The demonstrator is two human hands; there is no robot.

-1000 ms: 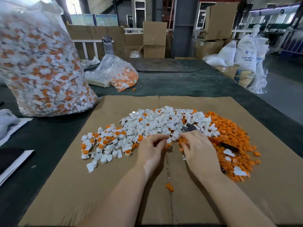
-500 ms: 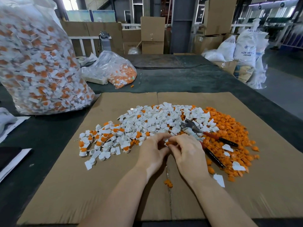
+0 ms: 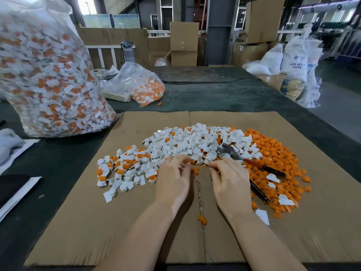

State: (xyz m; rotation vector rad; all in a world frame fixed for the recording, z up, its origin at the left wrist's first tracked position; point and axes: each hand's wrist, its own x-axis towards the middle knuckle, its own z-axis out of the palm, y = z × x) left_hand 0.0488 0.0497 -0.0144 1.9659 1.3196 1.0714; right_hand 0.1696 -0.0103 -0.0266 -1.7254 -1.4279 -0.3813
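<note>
A heap of small white plastic caps [image 3: 187, 143], some with orange inserts, lies on a cardboard sheet [image 3: 136, 222]. To its right is a heap of loose orange inserts [image 3: 277, 153]. My left hand [image 3: 173, 180] rests at the heap's near edge, its curled fingers pinching a small cap with orange in it. My right hand [image 3: 230, 184] is a little apart from it, fingertips drawn together; what they hold is hidden. One orange insert [image 3: 195, 170] lies between the hands. Pliers [image 3: 252, 162] with red and black handles lie on the heap, just beyond my right hand.
A large clear bag [image 3: 48, 79] full of white-and-orange caps stands at the left. A smaller clear bag [image 3: 140, 85] lies behind the cardboard on the dark table [image 3: 224, 98]. A stray orange insert [image 3: 202, 220] sits on the cardboard seam. Boxes and white sacks [image 3: 295, 61] stand beyond.
My hands, joined on one piece half a second ago, have drawn apart, and an orange insert now lies between them. Earlier my right hand came off the pliers.
</note>
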